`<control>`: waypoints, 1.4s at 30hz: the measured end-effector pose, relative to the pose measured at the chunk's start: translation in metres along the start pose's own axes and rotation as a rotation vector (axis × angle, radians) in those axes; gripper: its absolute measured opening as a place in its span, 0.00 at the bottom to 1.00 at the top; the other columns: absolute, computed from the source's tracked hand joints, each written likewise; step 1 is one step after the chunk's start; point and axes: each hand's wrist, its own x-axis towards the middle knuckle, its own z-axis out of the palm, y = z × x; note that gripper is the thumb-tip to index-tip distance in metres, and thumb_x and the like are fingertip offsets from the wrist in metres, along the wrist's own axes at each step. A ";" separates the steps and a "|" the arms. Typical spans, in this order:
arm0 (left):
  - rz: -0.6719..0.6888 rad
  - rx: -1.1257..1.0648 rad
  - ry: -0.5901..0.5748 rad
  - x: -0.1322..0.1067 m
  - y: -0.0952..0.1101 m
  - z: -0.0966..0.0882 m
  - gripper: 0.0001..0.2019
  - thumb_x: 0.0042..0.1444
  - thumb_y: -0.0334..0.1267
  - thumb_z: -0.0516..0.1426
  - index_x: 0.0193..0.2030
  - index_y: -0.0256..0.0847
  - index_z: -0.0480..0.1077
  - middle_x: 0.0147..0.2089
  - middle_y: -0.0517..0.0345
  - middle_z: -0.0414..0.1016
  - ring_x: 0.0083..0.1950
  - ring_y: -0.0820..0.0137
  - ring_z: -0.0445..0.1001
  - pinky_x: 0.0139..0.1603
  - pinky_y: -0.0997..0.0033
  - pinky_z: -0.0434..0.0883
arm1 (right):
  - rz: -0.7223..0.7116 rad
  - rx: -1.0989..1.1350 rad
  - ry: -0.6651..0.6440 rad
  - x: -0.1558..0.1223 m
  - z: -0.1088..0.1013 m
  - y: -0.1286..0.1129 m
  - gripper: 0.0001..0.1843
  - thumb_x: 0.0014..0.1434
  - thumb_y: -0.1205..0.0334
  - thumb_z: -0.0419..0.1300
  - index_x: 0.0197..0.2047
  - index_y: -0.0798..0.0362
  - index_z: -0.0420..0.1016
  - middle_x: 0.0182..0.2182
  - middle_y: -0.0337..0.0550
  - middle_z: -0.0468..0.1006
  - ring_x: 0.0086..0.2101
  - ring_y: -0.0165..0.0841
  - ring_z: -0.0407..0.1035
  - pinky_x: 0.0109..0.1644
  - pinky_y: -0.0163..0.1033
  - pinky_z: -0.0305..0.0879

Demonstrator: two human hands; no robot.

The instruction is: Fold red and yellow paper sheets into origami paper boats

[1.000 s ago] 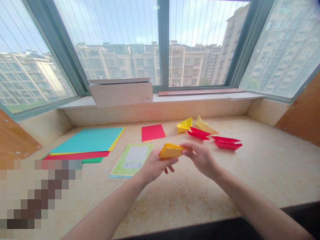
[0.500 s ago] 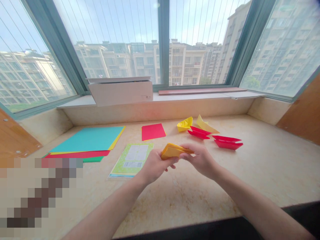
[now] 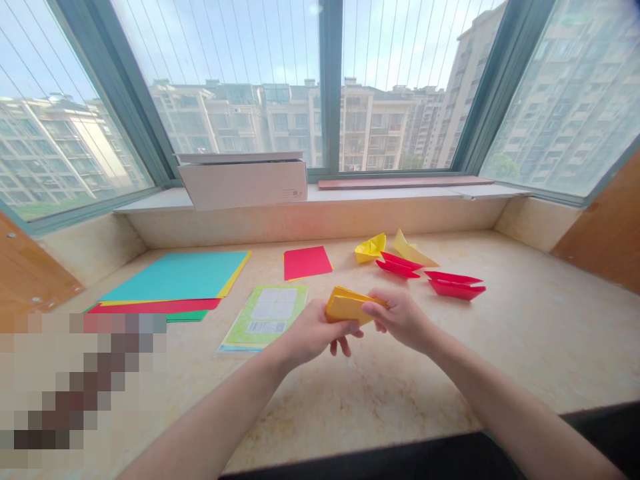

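Note:
A piece of folded orange-yellow paper [image 3: 349, 307] is held up between my two hands, above the stone sill. My left hand [image 3: 316, 331] grips its left and lower edge, the thumb in front and some fingers hanging below. On the right end, my right hand [image 3: 400, 317] pinches the layers between thumb and fingers. Beyond the right hand stand folded paper boats: a yellow one [image 3: 371, 249], a pale yellow one [image 3: 414, 251], a red one [image 3: 399, 265] and another red one [image 3: 457, 285]. The fingertips behind the paper are partly hidden.
Large coloured sheets [image 3: 175, 277] are stacked at the left. A green-printed paper packet [image 3: 270, 312] lies left of my hands, and a small red square of paper [image 3: 307, 263] lies beyond it. A white box [image 3: 245, 183] rests on the ledge by the window.
My right hand has shifted its grip on the folded paper, its thumb now lying across the front. More fingers of my left hand show below. The boats and sheets stay put.

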 end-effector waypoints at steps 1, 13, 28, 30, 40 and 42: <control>0.001 -0.017 -0.030 -0.001 0.001 0.000 0.14 0.59 0.44 0.65 0.47 0.36 0.79 0.38 0.50 0.82 0.25 0.73 0.78 0.21 0.79 0.67 | 0.009 0.018 -0.021 -0.001 0.000 -0.002 0.27 0.66 0.40 0.58 0.26 0.52 0.71 0.16 0.35 0.70 0.18 0.28 0.63 0.21 0.32 0.56; 0.064 -0.234 0.172 0.006 -0.007 0.009 0.31 0.62 0.66 0.55 0.40 0.33 0.74 0.32 0.52 0.78 0.21 0.72 0.77 0.19 0.78 0.66 | -0.044 0.346 -0.152 0.005 0.003 0.000 0.32 0.64 0.29 0.53 0.34 0.53 0.74 0.29 0.42 0.76 0.31 0.33 0.72 0.37 0.39 0.70; 0.274 0.321 0.597 0.012 -0.021 0.012 0.29 0.63 0.56 0.59 0.64 0.41 0.62 0.55 0.42 0.75 0.46 0.61 0.78 0.39 0.63 0.78 | -0.102 -0.043 0.282 0.003 0.025 0.004 0.14 0.68 0.59 0.53 0.33 0.52 0.74 0.29 0.43 0.79 0.31 0.37 0.73 0.33 0.38 0.67; 0.432 0.511 0.675 0.012 -0.026 0.012 0.30 0.63 0.48 0.61 0.68 0.44 0.59 0.61 0.43 0.70 0.54 0.58 0.75 0.48 0.58 0.77 | -0.109 -0.068 0.298 0.005 0.025 0.006 0.13 0.68 0.59 0.53 0.33 0.52 0.74 0.29 0.43 0.79 0.31 0.37 0.73 0.32 0.38 0.66; 0.514 0.674 0.527 0.008 -0.022 0.011 0.38 0.61 0.43 0.63 0.72 0.43 0.50 0.65 0.40 0.63 0.68 0.50 0.63 0.66 0.42 0.66 | -0.299 -0.098 0.167 -0.002 0.029 0.002 0.11 0.70 0.57 0.58 0.42 0.50 0.81 0.38 0.45 0.80 0.40 0.38 0.74 0.45 0.40 0.70; 0.512 0.667 0.482 0.006 -0.018 0.010 0.34 0.62 0.44 0.61 0.71 0.42 0.53 0.63 0.40 0.64 0.66 0.50 0.64 0.63 0.43 0.69 | -0.328 -0.078 0.138 -0.003 0.028 0.003 0.13 0.71 0.56 0.56 0.43 0.49 0.82 0.40 0.46 0.79 0.41 0.38 0.74 0.43 0.39 0.70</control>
